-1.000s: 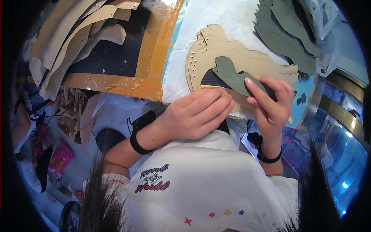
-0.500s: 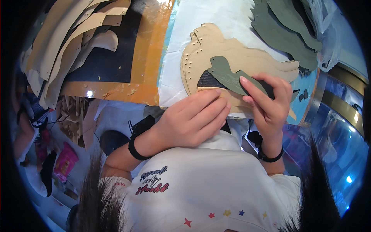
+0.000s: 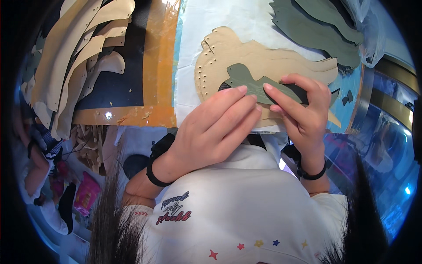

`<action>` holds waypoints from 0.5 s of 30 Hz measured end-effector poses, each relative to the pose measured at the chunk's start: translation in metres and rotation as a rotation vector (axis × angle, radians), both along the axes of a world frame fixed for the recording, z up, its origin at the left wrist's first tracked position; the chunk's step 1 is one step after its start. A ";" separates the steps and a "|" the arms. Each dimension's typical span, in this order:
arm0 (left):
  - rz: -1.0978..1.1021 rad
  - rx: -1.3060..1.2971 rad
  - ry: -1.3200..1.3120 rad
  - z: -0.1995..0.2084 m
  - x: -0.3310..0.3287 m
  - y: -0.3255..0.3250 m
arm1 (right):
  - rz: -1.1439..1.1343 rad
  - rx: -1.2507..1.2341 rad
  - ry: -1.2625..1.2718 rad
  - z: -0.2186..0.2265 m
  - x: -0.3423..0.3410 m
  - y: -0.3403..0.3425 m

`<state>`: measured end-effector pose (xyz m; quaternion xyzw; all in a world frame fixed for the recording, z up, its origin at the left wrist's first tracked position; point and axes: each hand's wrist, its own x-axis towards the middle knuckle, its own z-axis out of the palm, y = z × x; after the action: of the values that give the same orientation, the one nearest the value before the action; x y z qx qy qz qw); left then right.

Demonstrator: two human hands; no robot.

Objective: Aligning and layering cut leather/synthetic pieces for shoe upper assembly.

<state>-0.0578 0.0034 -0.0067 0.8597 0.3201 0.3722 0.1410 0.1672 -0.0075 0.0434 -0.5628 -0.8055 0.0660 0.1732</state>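
Observation:
A dark green, leather-like cut piece with a rounded, notched end lies tilted between my hands, over a stack of beige shaped pieces. My right hand grips its right part, fingers bent around it. The fingertips of my left hand close on its lower left edge; the left thumb is hidden behind the fingers. Small holes run along the left rim of the beige stack. A dark patch shows in part beneath the green piece.
More beige pieces lie piled on the dark mat at left. Further green pieces lie at the back right, beside a clear plastic bag. Small dark scraps dot the blue surface near the table's right edge.
My left hand has moved up, its fingertips now on the green piece's edge. The green piece has turned to lie more level. The whole view has shifted slightly.

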 end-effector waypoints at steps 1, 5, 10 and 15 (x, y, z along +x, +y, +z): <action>-0.002 -0.029 0.009 0.000 0.001 0.001 | 0.005 -0.002 -0.005 0.000 0.000 0.000; -0.010 -0.105 0.024 0.004 0.002 0.004 | 0.004 0.012 -0.004 -0.002 0.001 0.001; -0.038 -0.061 0.100 0.003 -0.001 0.007 | -0.002 0.008 0.007 -0.004 0.000 0.001; -0.010 -0.079 0.142 0.003 -0.001 0.006 | -0.009 0.010 0.023 -0.005 0.000 0.000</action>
<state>-0.0590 0.0097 -0.0042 0.8793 0.3393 0.2969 0.1536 0.1675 -0.0072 0.0382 -0.5648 -0.8012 0.0677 0.1857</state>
